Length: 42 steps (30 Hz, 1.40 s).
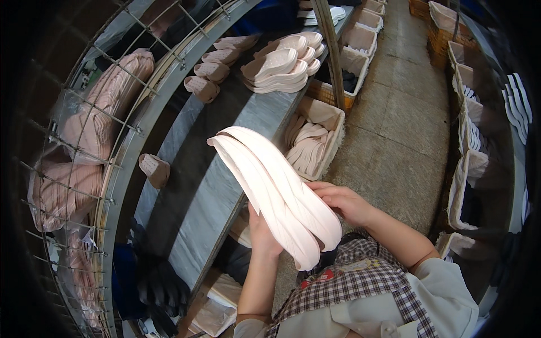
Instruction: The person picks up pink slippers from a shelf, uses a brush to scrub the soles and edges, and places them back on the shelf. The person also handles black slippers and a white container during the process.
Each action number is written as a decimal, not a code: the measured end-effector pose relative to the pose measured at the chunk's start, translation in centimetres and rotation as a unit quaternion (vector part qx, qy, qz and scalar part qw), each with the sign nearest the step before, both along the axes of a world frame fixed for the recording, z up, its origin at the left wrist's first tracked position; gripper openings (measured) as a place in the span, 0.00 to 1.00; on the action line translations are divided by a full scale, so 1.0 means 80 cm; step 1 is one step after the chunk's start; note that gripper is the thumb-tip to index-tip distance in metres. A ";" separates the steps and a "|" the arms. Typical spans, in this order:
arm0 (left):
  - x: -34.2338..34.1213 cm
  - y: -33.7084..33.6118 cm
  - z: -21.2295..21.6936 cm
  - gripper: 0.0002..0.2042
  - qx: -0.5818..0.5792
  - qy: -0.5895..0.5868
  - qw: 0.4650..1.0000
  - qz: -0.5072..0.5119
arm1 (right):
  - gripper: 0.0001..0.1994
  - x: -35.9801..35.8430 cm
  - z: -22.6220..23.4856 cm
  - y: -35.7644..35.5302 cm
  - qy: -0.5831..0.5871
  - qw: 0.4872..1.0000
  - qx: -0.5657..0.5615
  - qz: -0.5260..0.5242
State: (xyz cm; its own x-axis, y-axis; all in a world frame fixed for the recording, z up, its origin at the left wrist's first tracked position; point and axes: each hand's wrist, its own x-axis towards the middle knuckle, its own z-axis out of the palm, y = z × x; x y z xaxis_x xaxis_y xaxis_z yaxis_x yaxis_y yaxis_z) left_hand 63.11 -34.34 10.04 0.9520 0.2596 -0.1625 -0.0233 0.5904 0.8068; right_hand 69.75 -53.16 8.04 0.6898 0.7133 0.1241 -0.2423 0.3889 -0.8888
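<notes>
Pale pink shoe soles (273,191), curved and nested together in a small stack, are held up between my two hands in front of my chest. My left hand (263,232) grips the near left side from below, its fingers partly hidden behind the soles. On the right edge, my right hand (342,203) is closed with bent fingers against the stack; its fingertips pass behind it. A grey worktable (211,211) lies beyond and to the left of the stack.
More pink soles (282,70) are piled at the table's far end, beside several pink clog uppers (201,88). A lined crate (332,135) of soles stands below the table edge. Wire mesh (112,163) with bagged pink pieces borders the left; lined crates (459,191) line the right aisle.
</notes>
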 end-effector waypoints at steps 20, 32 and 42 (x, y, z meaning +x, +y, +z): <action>-0.006 0.009 -0.055 0.25 0.116 -0.093 0.984 0.099 | 0.30 -0.009 -0.003 0.000 -0.254 0.956 -0.140 -0.050; -0.031 0.047 -0.058 0.20 -0.160 -0.069 0.984 0.049 | 0.30 0.024 -0.007 -0.006 0.254 0.938 0.221 -0.084; -0.055 0.036 -0.073 0.19 -0.151 -0.037 0.982 0.110 | 0.32 0.023 -0.023 -0.011 0.382 0.760 0.467 0.241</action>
